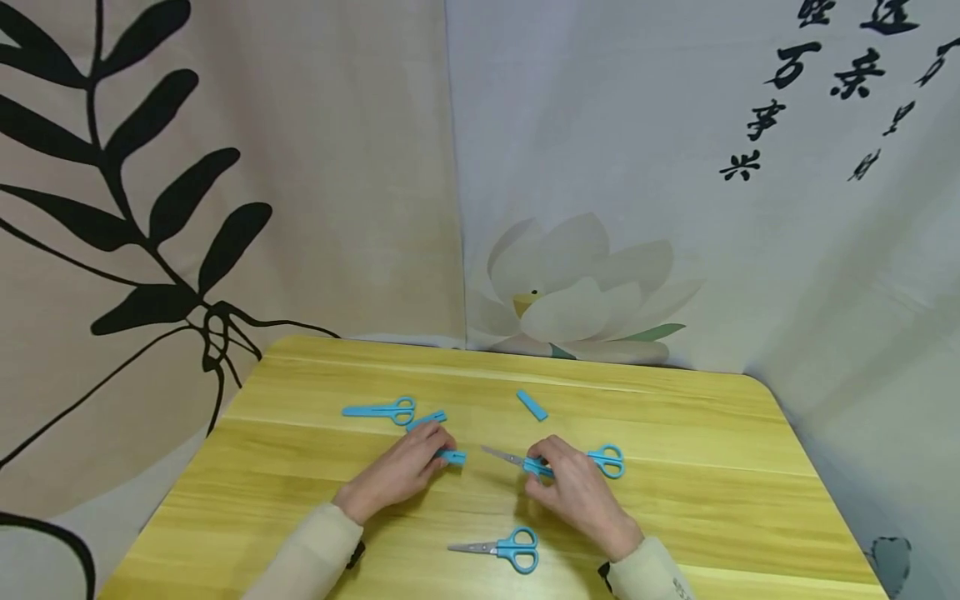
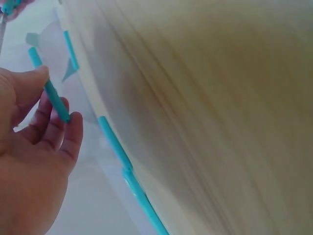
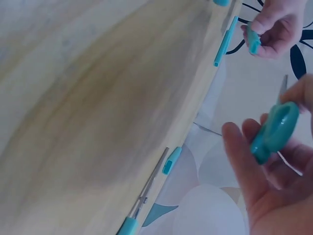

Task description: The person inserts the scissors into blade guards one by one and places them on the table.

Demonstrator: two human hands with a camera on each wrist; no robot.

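Observation:
My left hand point(image 1: 401, 471) pinches a blue scissor sheath point(image 2: 50, 90) between thumb and fingers, raised above the table. Facing it, my right hand point(image 1: 577, 487) holds a pair of scissors point(image 3: 276, 132) by the blue handle, the bare blades pointing left towards that sheath. A gap separates the blade tip from the sheath. Behind the left hand lies another blue sheath point(image 1: 429, 419), close to a pair of sheathed scissors point(image 1: 378, 411). Past the right hand shows the handle of further scissors point(image 1: 611, 461); the hand hides their blades in the head view.
An unsheathed pair of scissors point(image 1: 513, 550) lies near the front of the wooden table point(image 1: 712, 500), blades to the left. Farther back is a loose blue sheath point(image 1: 532, 405). Printed curtains point(image 1: 360, 167) hang behind the table.

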